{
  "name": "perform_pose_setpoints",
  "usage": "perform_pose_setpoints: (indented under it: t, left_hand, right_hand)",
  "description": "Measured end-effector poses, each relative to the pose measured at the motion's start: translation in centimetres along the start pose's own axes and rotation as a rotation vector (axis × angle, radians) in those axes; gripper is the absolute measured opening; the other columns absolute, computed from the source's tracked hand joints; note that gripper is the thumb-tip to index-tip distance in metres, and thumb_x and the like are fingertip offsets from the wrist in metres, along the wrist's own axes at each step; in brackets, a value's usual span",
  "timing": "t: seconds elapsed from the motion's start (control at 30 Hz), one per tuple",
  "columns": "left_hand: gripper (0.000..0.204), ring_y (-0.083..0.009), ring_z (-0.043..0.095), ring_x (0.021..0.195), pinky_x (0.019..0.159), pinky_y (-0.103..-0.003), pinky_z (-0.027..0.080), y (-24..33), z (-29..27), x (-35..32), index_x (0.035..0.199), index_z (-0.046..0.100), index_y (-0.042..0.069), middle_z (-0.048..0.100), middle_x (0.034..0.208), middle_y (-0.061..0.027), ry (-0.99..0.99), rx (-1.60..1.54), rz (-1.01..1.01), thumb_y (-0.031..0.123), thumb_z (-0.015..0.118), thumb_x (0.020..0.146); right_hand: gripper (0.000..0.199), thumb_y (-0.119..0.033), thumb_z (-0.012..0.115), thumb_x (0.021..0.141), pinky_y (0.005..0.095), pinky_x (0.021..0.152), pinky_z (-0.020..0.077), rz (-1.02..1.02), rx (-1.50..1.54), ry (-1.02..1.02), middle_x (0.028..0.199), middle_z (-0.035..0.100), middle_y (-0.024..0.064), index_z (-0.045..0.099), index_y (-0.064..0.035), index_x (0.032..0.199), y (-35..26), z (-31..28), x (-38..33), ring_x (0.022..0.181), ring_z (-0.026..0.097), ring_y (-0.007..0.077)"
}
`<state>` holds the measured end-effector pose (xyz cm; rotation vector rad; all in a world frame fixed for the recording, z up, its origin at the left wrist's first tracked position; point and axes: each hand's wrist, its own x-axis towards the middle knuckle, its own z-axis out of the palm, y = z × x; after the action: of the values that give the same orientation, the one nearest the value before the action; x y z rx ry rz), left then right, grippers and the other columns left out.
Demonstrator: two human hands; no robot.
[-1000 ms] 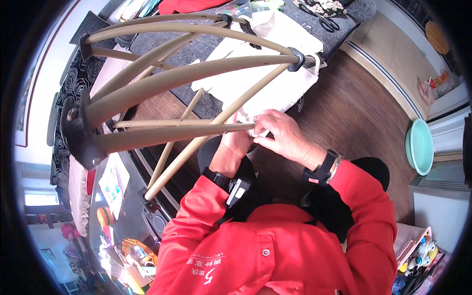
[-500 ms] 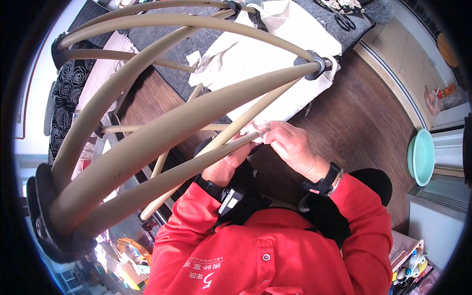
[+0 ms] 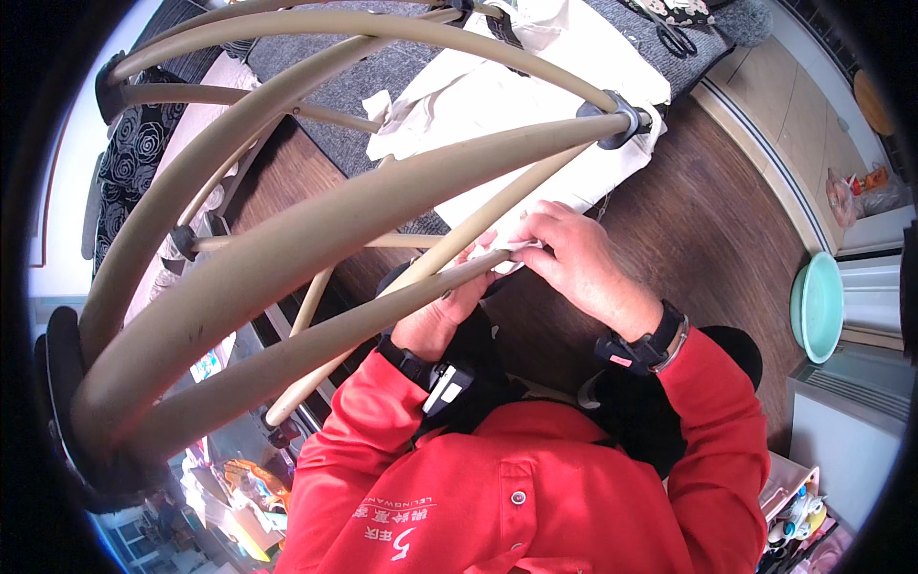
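Note:
A frame of beige curved tubes with black joints fills the left and middle, close in front of me. My left hand is partly hidden behind the lowest tube, its fingers closed near that tube's end. From the other side, my right hand reaches in, with thumb and fingers pinched together at the tube end. Between the hands is a small piece of white cloth. Beyond lies a large white cloth, spread partly under the frame; whether the small piece belongs to it cannot be seen.
Black-handled scissors lie on the grey padded surface at the back. A teal basin stands at the right, beside white cabinets. Dark wooden floor shows right of my hands. Assorted small items sit at the lower left.
My right hand has shifted and its fingers bend more over the tube end. The frame's near joint has tipped slightly left. My left hand stays in nearly the same place.

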<state>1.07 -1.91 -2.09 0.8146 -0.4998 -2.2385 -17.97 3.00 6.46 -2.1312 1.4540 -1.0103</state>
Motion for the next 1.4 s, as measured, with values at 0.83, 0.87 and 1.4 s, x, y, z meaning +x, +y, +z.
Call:
perform_pose_setpoints:
  t: [0.83,0.87,1.4]
  left_hand:
    - [0.03,-0.0184,0.057,0.1,0.085,-0.038,0.048,0.5,2.2,-1.2,0.115,0.054,0.006,0.061,0.109,-0.0044,-0.13,0.056,0.037,0.022,0.059,0.09]
    - [0.03,-0.018,0.057,0.1,0.085,-0.038,0.048,0.6,2.6,-1.3,0.115,0.055,0.006,0.061,0.109,-0.0042,-0.074,0.106,0.04,0.021,0.06,0.09]
    - [0.013,-0.0155,0.06,0.084,0.08,-0.032,0.047,0.2,1.7,-0.4,0.095,0.062,0.002,0.064,0.09,-0.0049,0.132,0.079,0.018,0.009,0.06,0.085]
  right_hand:
    - [0.027,-0.019,0.048,0.083,0.0463,0.069,0.0503,0.173,-0.052,-0.01,0.075,0.062,0.0241,0.053,0.0042,0.096,0.8,0.3,3.4,0.077,0.062,0.0398]
    - [0.027,-0.019,0.049,0.082,0.046,0.069,0.0504,0.148,-0.024,0.026,0.075,0.062,0.0239,0.054,0.0048,0.094,1.0,0.5,3.5,0.076,0.062,0.0399]
    - [0.021,-0.016,0.05,0.082,0.0488,0.069,0.0472,0.146,0.17,0.258,0.079,0.062,0.0214,0.057,-0.0034,0.097,5.3,3.8,5.5,0.079,0.06,0.0408]
